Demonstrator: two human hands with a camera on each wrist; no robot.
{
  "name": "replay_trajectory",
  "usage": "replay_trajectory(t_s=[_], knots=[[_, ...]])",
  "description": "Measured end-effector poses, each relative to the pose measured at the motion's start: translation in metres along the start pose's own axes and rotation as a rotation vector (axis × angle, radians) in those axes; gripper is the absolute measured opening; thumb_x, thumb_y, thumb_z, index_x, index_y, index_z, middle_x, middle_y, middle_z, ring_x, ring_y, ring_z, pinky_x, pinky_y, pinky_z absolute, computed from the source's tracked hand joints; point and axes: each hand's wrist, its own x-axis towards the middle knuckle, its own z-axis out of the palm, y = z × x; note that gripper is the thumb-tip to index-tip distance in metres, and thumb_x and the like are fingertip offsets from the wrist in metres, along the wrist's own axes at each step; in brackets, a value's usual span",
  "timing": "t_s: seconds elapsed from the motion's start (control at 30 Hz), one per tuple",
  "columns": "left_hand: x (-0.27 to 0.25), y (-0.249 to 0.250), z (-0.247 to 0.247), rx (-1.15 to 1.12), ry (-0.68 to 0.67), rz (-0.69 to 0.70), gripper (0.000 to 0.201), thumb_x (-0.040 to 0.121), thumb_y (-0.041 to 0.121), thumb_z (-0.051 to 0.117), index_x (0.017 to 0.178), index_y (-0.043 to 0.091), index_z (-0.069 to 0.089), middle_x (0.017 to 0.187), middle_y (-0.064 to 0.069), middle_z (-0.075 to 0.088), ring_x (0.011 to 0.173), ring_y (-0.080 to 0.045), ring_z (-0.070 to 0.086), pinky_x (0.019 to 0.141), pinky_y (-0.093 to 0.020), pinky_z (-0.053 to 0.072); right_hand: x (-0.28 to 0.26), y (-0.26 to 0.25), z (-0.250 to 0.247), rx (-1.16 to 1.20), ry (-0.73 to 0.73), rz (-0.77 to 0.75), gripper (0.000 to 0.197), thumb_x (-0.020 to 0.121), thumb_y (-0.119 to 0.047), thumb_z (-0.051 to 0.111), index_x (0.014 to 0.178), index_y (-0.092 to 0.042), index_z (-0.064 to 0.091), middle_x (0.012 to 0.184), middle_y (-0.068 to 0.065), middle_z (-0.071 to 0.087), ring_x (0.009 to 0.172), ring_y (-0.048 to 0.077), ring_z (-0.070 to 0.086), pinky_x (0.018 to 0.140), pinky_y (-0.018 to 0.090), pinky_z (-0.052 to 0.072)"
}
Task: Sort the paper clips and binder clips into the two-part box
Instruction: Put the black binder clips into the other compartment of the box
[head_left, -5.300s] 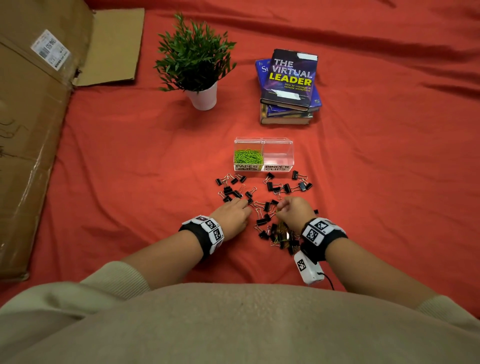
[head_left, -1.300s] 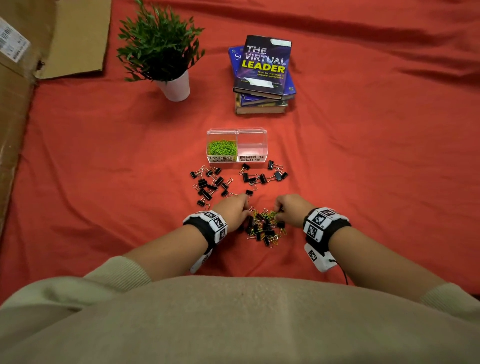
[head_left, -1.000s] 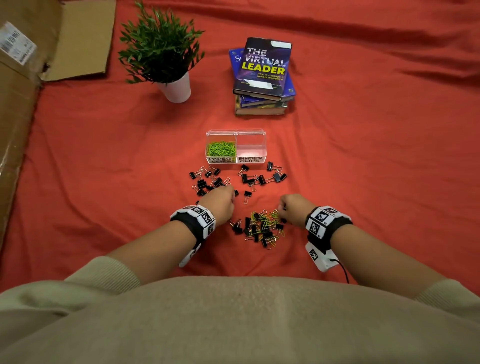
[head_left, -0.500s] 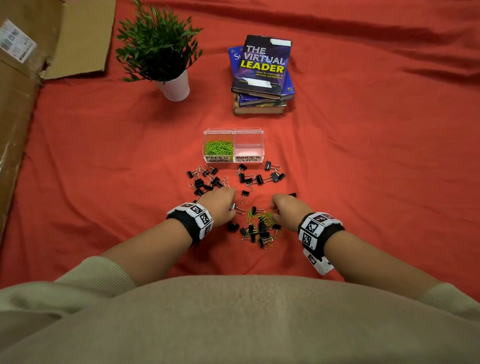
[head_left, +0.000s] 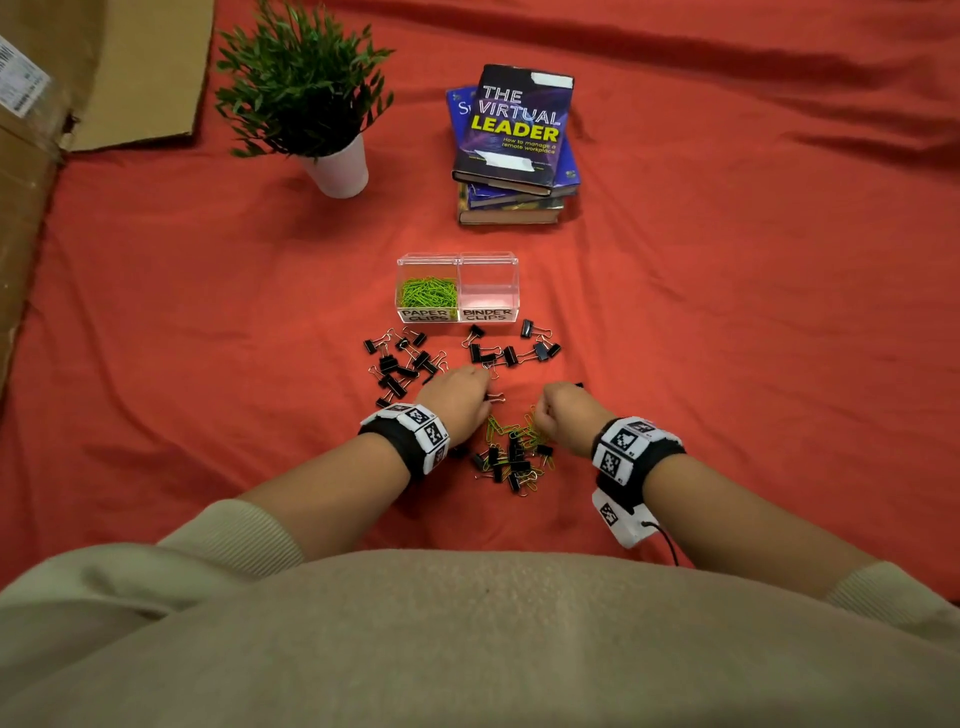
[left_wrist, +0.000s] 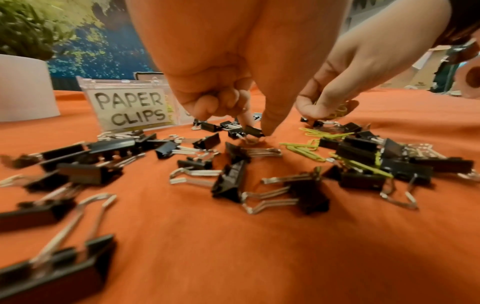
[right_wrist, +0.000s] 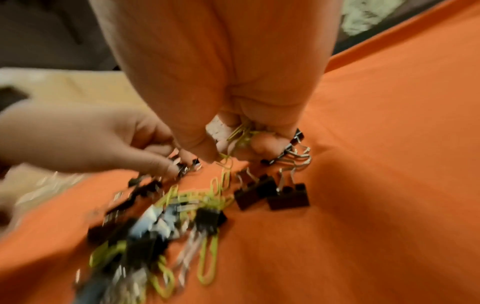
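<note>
The small black binder clips (head_left: 402, 364) have been pushed away left by the left hand (head_left: 462, 397), fingers curled. Thin green paper clips (right_wrist: 240, 131) are held bunched in the right hand (head_left: 566, 413), ready for boxing.

Clips spread before the two-part box on the cloth

The two-part box (head_left: 457, 288) sits mid-cloth (head_left: 727, 312), paper clips (head_left: 427, 292) in its left compartment. Behind it, the potted plant (head_left: 311, 104) stands left and the stack of books (head_left: 514, 150) right. Binder clips (head_left: 402, 361) lie just before the box; a mixed pile (head_left: 511, 452) lies nearer, between the left hand (head_left: 460, 397) and right hand (head_left: 566, 413). Cardboard (head_left: 78, 78) lies at the far left corner.
</note>
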Motion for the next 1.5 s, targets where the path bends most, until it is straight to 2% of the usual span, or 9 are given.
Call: replay_trajectory(t_s=[0.17, 0.4, 0.63, 0.8, 0.87, 1.0, 1.2, 1.37, 1.5], knots=[[-0.008, -0.006, -0.006, -0.051, -0.026, 0.079, 0.032, 0.082, 0.014, 0.053, 0.115, 0.016, 0.052, 0.114, -0.006, 0.056, 0.107, -0.026, 0.055, 0.086, -0.035, 0.046, -0.002, 0.014, -0.018, 0.539, 0.017, 0.139, 0.015, 0.089, -0.015, 0.055, 0.074, -0.016, 0.057, 0.070, 0.000, 0.062, 0.051, 0.010, 0.049, 0.048, 0.021, 0.040], [-0.011, 0.001, -0.001, 0.138, -0.148, 0.278, 0.029, 0.088, 0.012, 0.049, 0.115, 0.016, 0.059, 0.113, -0.008, 0.054, 0.108, -0.029, 0.054, 0.088, -0.041, 0.048, 0.000, 0.016, -0.024, 1.153, -0.045, 0.272, 0.016, 0.090, -0.003, 0.045, 0.088, -0.001, 0.060, 0.068, 0.008, 0.055, 0.055, 0.016, 0.050, 0.048, 0.024, 0.043], [-0.011, 0.004, 0.004, 0.357, -0.133, 0.350, 0.025, 0.091, 0.005, 0.045, 0.115, 0.007, 0.053, 0.115, -0.010, 0.053, 0.108, -0.029, 0.052, 0.090, -0.038, 0.042, 0.002, -0.001, -0.013, 0.236, 0.039, 0.151, 0.011, 0.082, -0.014, 0.062, 0.082, -0.003, 0.065, 0.075, 0.008, 0.065, 0.067, 0.020, 0.060, 0.058, 0.028, 0.048], [-0.013, 0.000, 0.006, 0.264, -0.145, 0.264, 0.026, 0.093, 0.019, 0.049, 0.115, 0.006, 0.050, 0.119, -0.012, 0.050, 0.108, -0.030, 0.052, 0.090, -0.039, 0.043, -0.001, -0.013, -0.005, -0.126, -0.013, 0.028, 0.020, 0.081, -0.020, 0.063, 0.074, -0.002, 0.056, 0.080, 0.013, 0.060, 0.082, 0.030, 0.059, 0.065, 0.031, 0.045], [-0.013, -0.005, 0.005, 0.065, -0.101, 0.150, 0.023, 0.091, 0.020, 0.048, 0.109, 0.005, 0.051, 0.112, -0.014, 0.049, 0.099, -0.032, 0.055, 0.084, -0.042, 0.045, -0.001, -0.012, 0.000, -0.144, -0.031, -0.008, 0.019, 0.082, -0.020, 0.058, 0.076, -0.002, 0.055, 0.080, 0.012, 0.058, 0.085, 0.030, 0.058, 0.068, 0.032, 0.045], [-0.012, -0.010, -0.005, -0.292, -0.020, -0.010, 0.011, 0.092, 0.014, 0.047, 0.096, 0.006, 0.053, 0.097, -0.012, 0.060, 0.082, -0.026, 0.054, 0.072, -0.033, 0.042, -0.003, -0.007, 0.009, -0.184, -0.055, -0.046, 0.037, 0.081, -0.022, 0.062, 0.111, -0.002, 0.054, 0.114, 0.014, 0.054, 0.110, 0.029, 0.050, 0.095, 0.039, 0.046], [-0.004, -0.006, -0.016, -0.501, -0.018, -0.089, 0.015, 0.092, 0.010, 0.044, 0.103, 0.010, 0.055, 0.078, 0.001, 0.054, 0.068, -0.018, 0.049, 0.062, -0.026, 0.038, -0.006, -0.016, 0.014, -0.203, -0.081, -0.079, 0.031, 0.086, -0.018, 0.057, 0.113, -0.001, 0.055, 0.118, 0.015, 0.052, 0.115, 0.030, 0.048, 0.097, 0.037, 0.042], [0.002, -0.003, -0.015, -0.696, -0.038, -0.161, 0.031, 0.092, 0.009, 0.038, 0.107, 0.023, 0.062, 0.073, 0.000, 0.057, 0.052, -0.015, 0.044, 0.048, -0.021, 0.037, -0.011, -0.019, 0.009, -0.161, -0.087, -0.124, 0.024, 0.087, -0.014, 0.053, 0.105, 0.001, 0.058, 0.111, 0.018, 0.058, 0.106, 0.030, 0.053, 0.090, 0.035, 0.042], [0.002, 0.004, -0.017, -0.785, -0.092, -0.200, 0.035, 0.091, 0.003, 0.034, 0.090, 0.019, 0.065, 0.066, 0.003, 0.053, 0.050, -0.011, 0.044, 0.047, -0.020, 0.034, -0.012, -0.010, 0.000, 0.107, -0.012, -0.025, 0.009, 0.084, -0.015, 0.061, 0.089, -0.007, 0.063, 0.086, 0.009, 0.069, 0.071, 0.019, 0.061, 0.064, 0.026, 0.049]])
